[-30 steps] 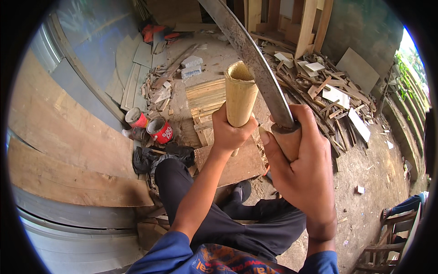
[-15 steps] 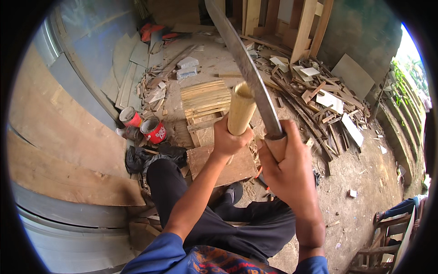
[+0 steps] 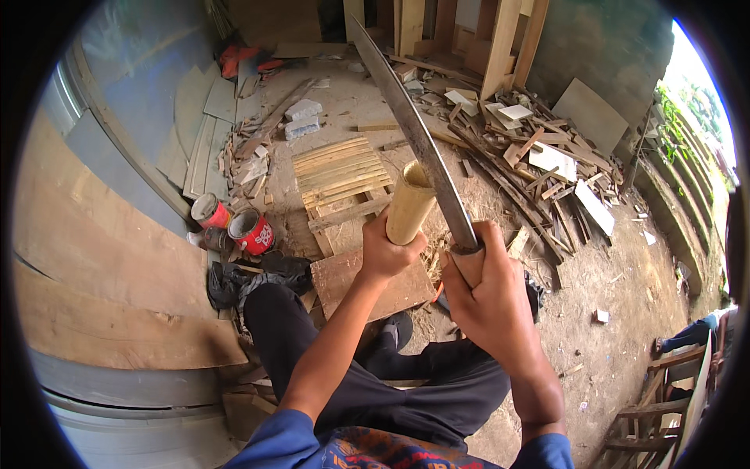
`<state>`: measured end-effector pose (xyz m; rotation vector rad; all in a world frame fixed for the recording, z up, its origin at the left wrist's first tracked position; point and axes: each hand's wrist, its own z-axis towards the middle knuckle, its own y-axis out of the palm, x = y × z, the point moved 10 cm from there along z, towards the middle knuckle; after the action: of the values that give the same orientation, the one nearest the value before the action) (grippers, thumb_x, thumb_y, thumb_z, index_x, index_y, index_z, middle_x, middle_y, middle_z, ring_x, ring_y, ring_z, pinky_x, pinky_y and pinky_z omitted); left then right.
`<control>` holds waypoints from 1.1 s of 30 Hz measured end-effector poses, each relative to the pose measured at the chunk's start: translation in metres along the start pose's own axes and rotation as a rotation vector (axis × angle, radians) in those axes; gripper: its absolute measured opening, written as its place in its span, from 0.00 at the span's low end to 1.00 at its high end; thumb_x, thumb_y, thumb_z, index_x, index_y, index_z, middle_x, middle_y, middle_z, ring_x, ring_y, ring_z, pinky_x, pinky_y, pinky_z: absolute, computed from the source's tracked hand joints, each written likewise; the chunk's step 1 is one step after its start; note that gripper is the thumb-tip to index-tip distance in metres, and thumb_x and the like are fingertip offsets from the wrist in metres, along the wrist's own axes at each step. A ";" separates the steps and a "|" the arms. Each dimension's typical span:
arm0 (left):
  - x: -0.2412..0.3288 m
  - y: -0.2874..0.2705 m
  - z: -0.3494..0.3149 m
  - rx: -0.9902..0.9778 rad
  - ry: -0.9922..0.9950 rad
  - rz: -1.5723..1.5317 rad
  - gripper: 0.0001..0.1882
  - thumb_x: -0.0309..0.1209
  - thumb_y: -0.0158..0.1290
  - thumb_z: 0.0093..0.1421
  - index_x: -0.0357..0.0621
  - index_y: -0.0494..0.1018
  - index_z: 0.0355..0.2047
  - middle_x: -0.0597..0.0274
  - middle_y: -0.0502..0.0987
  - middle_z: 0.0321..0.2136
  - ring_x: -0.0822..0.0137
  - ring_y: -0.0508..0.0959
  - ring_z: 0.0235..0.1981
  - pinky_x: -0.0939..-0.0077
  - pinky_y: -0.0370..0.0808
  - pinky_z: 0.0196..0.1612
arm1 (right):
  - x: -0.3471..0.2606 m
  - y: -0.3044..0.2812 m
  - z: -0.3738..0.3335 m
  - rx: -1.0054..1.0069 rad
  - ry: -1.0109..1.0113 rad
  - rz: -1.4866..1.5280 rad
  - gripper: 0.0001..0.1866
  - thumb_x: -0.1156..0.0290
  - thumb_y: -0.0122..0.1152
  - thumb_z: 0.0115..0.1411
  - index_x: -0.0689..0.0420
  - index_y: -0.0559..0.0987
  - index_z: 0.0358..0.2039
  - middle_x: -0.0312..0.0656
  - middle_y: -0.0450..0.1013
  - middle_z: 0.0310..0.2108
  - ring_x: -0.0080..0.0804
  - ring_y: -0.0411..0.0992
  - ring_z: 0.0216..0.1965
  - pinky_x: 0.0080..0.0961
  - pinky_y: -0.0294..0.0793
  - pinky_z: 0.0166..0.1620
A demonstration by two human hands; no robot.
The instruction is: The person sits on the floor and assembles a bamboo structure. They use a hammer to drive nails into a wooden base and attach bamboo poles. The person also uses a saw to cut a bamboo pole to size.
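My left hand (image 3: 393, 248) is closed around the lower part of a pale bamboo tube (image 3: 411, 205), whose open hollow end points up and away from me. In my right hand (image 3: 492, 301) is a machete (image 3: 422, 141), gripped by its wooden handle. Its long dark blade slants up to the left, passing just right of the tube's rim; whether it touches the rim I cannot tell. Below my hands lies a brown wooden board (image 3: 367, 285), with a slatted stack of light wood strips (image 3: 340, 176) beyond it.
Red paint cans (image 3: 251, 230) stand to the left beside a black plastic bag (image 3: 273, 275). Scrap wood (image 3: 547, 168) is heaped at the right, and grey blocks (image 3: 302, 117) lie farther back. A wooden chair (image 3: 652, 422) is at the lower right, near another person's leg (image 3: 687, 334).
The bamboo tube and my left hand sit slightly lower in the picture. The machete has shifted a little down, its tip now in view. The room has slid slightly leftward.
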<state>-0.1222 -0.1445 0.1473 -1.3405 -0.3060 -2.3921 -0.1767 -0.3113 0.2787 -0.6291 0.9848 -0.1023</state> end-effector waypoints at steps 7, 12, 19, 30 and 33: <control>0.078 -0.002 0.044 0.001 0.215 0.129 0.16 0.26 0.60 0.45 0.35 0.76 0.36 0.57 0.81 0.23 0.72 0.82 0.26 0.75 0.78 0.29 | -0.030 -0.038 0.009 0.169 -0.031 0.021 0.15 0.78 0.61 0.55 0.62 0.68 0.42 0.50 0.73 0.21 0.51 0.77 0.25 0.36 0.73 0.29; 0.030 -0.015 0.018 0.115 0.232 0.082 0.14 0.26 0.61 0.44 0.37 0.75 0.34 0.58 0.81 0.23 0.71 0.82 0.25 0.76 0.77 0.30 | -0.009 -0.006 0.008 0.053 0.004 -0.004 0.16 0.78 0.60 0.56 0.63 0.67 0.43 0.51 0.71 0.18 0.53 0.74 0.22 0.37 0.71 0.25; -0.001 -0.003 -0.003 0.043 0.118 0.054 0.15 0.26 0.61 0.45 0.37 0.76 0.35 0.59 0.81 0.24 0.72 0.81 0.26 0.76 0.77 0.30 | 0.017 0.005 -0.006 0.003 0.054 0.014 0.16 0.81 0.58 0.55 0.66 0.65 0.43 0.49 0.69 0.15 0.55 0.73 0.22 0.39 0.70 0.26; 0.076 -0.002 0.047 0.066 0.347 0.054 0.17 0.25 0.62 0.44 0.38 0.76 0.37 0.60 0.80 0.22 0.73 0.81 0.24 0.78 0.77 0.29 | -0.031 -0.033 0.009 0.158 -0.050 -0.001 0.14 0.78 0.59 0.55 0.62 0.67 0.41 0.51 0.73 0.21 0.56 0.76 0.27 0.39 0.73 0.29; -0.011 -0.004 -0.001 0.123 0.159 0.012 0.19 0.26 0.62 0.45 0.37 0.75 0.40 0.59 0.80 0.24 0.74 0.80 0.27 0.76 0.77 0.32 | 0.029 0.012 0.001 -0.012 0.080 0.007 0.14 0.76 0.60 0.58 0.63 0.67 0.41 0.52 0.72 0.20 0.52 0.76 0.25 0.36 0.72 0.28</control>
<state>-0.1190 -0.1387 0.1373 -1.0887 -0.3924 -2.4100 -0.1621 -0.3116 0.2515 -0.6367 1.0654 -0.1164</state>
